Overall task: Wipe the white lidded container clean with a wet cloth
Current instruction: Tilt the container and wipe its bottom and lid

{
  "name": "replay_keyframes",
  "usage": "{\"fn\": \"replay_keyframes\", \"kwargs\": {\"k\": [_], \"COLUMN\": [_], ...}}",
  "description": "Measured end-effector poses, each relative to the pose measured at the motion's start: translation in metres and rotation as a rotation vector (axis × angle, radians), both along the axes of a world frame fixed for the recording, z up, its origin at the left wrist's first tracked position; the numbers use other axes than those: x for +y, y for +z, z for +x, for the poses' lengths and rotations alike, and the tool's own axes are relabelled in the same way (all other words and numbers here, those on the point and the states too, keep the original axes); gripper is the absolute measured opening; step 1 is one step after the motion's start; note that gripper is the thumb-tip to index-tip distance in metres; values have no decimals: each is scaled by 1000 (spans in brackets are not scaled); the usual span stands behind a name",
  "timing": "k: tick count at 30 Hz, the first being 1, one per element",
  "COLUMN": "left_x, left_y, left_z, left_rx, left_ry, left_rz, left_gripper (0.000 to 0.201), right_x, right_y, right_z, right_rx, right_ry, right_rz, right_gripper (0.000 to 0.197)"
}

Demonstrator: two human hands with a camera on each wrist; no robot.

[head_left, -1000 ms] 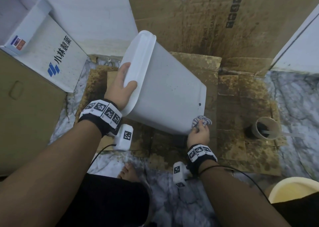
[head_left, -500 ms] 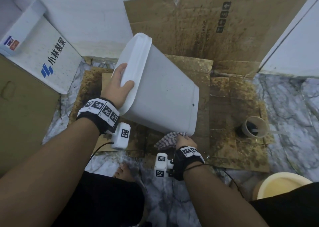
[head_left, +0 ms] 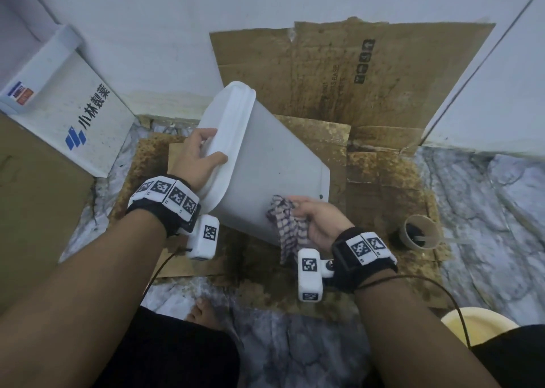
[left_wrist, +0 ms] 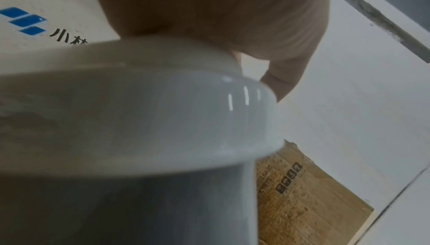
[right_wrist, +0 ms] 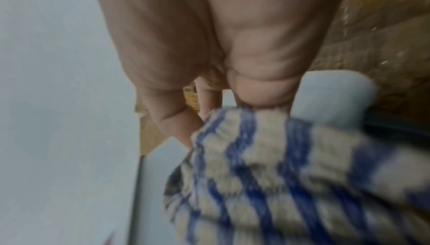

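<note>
Left thumb curled over the lid's edge, other fingers bent round the far side of the lid. Left hand gripping the lid of the white lidded container and holding it tipped over to the left. Wrist band with black and white squares behind the hand, arm reaching in from the low left.

Right fingers bent round a bunched cloth with blue and white checks. Right hand turned palm up and to the left, holding the cloth against the low side wall of the container, near its bottom corner. Cloth end hanging down under the hand. In the right wrist view, fingers pinching the striped cloth, picture blurry.

Container tipped on stained brown cardboard on the floor, lid end up and left, bottom end down and right. More cardboard standing against the wall behind.

Changed from half a second back: right hand then tucked under the bottom edge with knuckles up, cloth poking out to the left. Now rolled over with palm showing, cloth up on the side wall. Left hand in the same grip on the lid, container at the same tilt.

Around it: white box with blue logo on the left, roll of tape on the right, yellow bowl at the low right corner, bare toes at the bottom.
</note>
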State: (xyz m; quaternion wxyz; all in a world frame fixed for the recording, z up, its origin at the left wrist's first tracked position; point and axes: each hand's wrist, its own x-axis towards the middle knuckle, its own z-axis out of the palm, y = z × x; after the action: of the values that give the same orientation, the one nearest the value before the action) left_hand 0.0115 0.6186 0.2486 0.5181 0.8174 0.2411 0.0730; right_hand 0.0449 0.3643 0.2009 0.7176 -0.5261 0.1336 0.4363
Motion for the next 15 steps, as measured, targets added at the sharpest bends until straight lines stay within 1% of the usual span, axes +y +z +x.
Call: {"fn": "replay_keyframes", "kwargs": {"k": [2,4,5,7,9,10,15], "left_x": [-3,-8,-11,-13,-14,-15,-14], "left_y": [0,1,2,3,1,0,0], "left_z": [2,2,2,3,4,6,6], "left_rx": [-26,-26,-8,39,79,100,156], "left_ry": [41,58,53,22,-25,-47,-102], "left_rz": [44,107,134,184,244,257,231], "left_gripper": [39,39,42,54,64,66,63], "right_x": [8,22,31,51,74,85,119], "right_y": [13,27,31,39,43,43,35], "right_z": [13,23,27,32,33,31,37], "right_rx": [-72,-126,-174,-326,-486,-548,-821], "right_ry": [-115,-264,-331,-389,-347,-306,-89], "right_rz": [84,135,133,35,-118,-173,-394], "right_gripper": [47,48,48,47,48,48,55]}}
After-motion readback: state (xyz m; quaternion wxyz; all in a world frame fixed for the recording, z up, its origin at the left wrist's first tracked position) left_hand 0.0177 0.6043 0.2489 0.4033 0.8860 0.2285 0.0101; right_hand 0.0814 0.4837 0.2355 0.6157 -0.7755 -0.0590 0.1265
